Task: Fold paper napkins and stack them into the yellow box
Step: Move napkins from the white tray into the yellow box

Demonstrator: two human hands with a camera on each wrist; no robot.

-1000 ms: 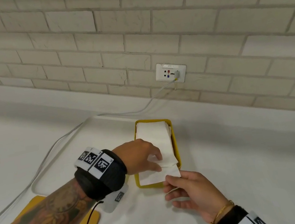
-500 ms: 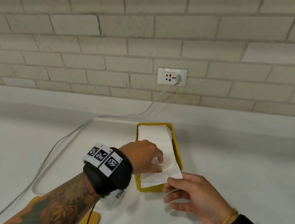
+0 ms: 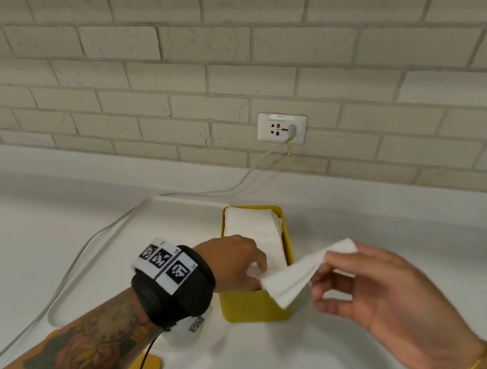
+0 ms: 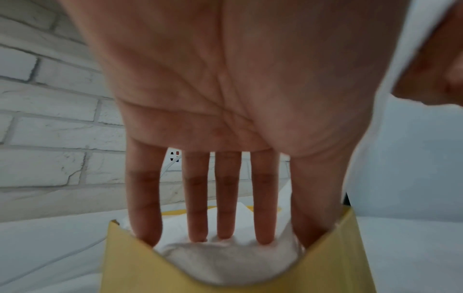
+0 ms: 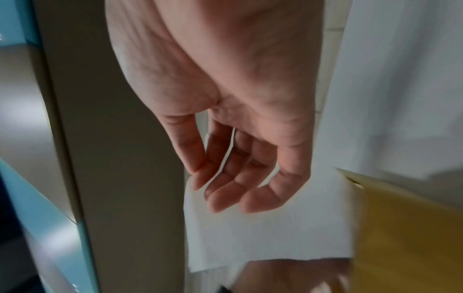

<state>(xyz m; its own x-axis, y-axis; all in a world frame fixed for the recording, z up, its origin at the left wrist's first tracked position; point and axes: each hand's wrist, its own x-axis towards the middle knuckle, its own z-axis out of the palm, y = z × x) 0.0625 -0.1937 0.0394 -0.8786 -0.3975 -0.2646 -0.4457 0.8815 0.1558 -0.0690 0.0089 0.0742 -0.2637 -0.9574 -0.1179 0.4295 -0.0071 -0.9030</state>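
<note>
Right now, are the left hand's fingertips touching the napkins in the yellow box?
Touching. The left wrist view shows the left hand's straight fingertips pressed into the napkins inside the yellow box.

Your left hand fills the view, palm to camera, fingers straight and spread, tips pressing the white napkin stack inside the yellow box. Brick wall behind, wall socket between fingers. Your right hand blurry top right, beside a white napkin.

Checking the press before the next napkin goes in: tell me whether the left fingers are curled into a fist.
No, the left fingers are straight and spread, their tips pressing the napkins in the box.
</note>
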